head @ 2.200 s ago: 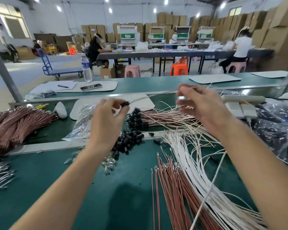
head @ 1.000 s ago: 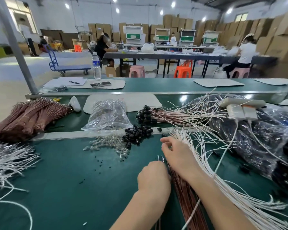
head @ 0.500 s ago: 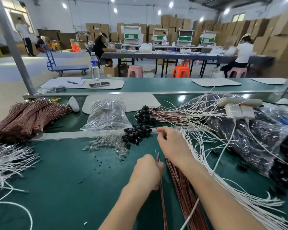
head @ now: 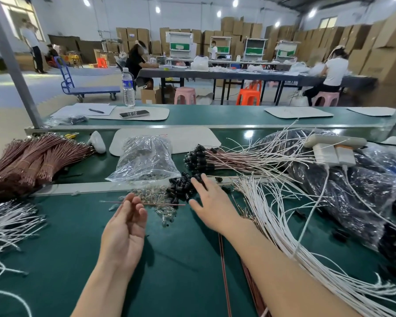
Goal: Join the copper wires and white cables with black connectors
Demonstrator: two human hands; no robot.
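A single copper wire (head: 165,204) lies level just above the green table (head: 60,259). My left hand (head: 126,227) is palm-up and pinches it at the fingertips. My right hand (head: 212,207) has its fingers spread and holds nothing; the fingertips reach the loose pile of black connectors (head: 181,186). Loose white cables (head: 274,216) fan out to the right of that arm. More copper wires (head: 224,271) show beside and under my right forearm. Joined wires with black connectors (head: 206,159) are heaped behind.
A clear plastic bag (head: 146,159) and scattered small glass bulbs (head: 162,211) lie left of the connectors. Tied copper bundles (head: 32,161) and white cables (head: 5,223) fill the left side. Black plastic bags (head: 352,191) and a white power strip (head: 334,143) crowd the right.
My left hand has lifted one copper wire off the pile and swung it level, opening palm-up. My right hand has left the copper pile and moved forward to the black connectors.
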